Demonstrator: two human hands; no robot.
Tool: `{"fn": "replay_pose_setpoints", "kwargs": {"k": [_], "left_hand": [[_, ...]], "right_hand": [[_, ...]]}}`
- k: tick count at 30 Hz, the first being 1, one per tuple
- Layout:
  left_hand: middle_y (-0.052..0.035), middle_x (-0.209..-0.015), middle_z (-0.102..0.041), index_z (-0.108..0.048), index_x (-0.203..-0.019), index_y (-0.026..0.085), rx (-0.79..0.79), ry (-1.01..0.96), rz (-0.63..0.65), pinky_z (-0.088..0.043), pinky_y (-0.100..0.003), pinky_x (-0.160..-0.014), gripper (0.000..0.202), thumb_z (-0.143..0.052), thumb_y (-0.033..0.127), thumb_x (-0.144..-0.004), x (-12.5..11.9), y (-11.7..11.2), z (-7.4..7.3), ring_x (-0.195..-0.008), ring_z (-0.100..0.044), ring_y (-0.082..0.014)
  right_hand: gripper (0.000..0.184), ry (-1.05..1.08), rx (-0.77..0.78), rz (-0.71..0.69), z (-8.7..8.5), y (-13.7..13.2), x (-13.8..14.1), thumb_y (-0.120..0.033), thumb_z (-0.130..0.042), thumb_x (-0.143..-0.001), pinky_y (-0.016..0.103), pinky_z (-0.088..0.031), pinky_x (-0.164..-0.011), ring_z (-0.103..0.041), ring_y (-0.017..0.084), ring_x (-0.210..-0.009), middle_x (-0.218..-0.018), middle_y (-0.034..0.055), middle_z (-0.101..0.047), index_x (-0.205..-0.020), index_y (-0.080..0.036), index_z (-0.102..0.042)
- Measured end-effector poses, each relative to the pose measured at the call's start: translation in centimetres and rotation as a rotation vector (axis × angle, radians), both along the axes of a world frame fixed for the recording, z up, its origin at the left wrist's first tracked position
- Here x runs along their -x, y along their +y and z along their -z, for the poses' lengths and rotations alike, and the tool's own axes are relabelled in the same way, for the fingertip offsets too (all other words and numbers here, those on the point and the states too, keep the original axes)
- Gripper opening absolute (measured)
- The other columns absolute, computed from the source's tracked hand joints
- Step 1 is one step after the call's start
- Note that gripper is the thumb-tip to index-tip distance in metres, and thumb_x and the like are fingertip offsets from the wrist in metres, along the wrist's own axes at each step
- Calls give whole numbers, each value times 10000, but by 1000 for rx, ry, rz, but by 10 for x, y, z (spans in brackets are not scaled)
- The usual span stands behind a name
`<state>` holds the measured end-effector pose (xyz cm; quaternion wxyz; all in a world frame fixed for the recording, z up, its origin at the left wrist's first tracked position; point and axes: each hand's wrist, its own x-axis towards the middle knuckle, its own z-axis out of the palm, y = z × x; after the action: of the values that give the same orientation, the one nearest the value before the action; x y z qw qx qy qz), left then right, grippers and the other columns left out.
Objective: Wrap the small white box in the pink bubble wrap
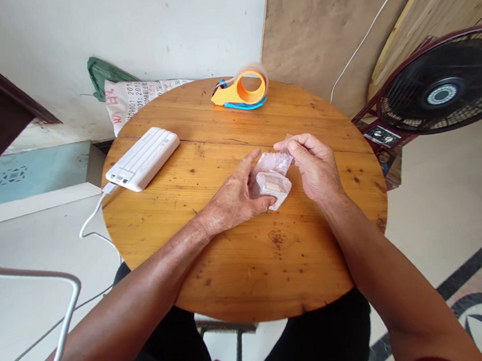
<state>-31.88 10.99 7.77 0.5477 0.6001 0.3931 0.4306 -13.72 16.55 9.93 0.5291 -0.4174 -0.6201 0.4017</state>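
Observation:
A small packet wrapped in clear bubble wrap [272, 182] lies on the round wooden table [241, 261], near its middle. My left hand [234, 198] rests on the table and grips the packet's left side, with thumb and fingers closed on it. My right hand [315, 167] pinches the bubble wrap's upper right edge between thumb and fingers. Something pale and tan shows through the wrap; what it is I cannot make out.
An orange and blue tape dispenser [240, 91] stands at the table's far edge. A white power bank [144, 158] lies at the left with a white cable [94, 216] hanging off. A dark red fan [442, 90] stands right. A printed sack [129, 97] leans on the wall.

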Motion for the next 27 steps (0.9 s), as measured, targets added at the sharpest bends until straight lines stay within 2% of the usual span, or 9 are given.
{"fn": "replay_pose_setpoints", "kwargs": {"k": [8,16,27], "left_hand": [[-111,-1330,-576,-186,-1553,261,34,-63,27,-469,-411,-1038,1031,-764,188,-703,-2,-1,-4,-1183,-597,-238],[-136,-1378,-547,-193,-1539,233,57,-95,42,-452,-433,-1064,1027,-757,167,-684,-4,-3,-11,-1253,-561,-262],[-135,-1414,-507,-224,-1540,253,43,-93,34,-438,-442,-1077,1037,-780,195,-666,-4,-3,-12,-1274,-537,-273]], "right_hand": [[242,-2,3,-1,-1,0,0,-476,-614,-883,330,-530,-723,-658,181,-840,-941,25,-737,-828,-241,-630],[199,40,17,-13,-2,-1,0,-428,-632,-877,328,-531,-722,-659,179,-836,-937,21,-740,-822,-238,-646],[258,-1,5,8,-2,0,0,-488,-612,-887,327,-530,-707,-660,178,-816,-932,28,-735,-831,-236,-624]]}}
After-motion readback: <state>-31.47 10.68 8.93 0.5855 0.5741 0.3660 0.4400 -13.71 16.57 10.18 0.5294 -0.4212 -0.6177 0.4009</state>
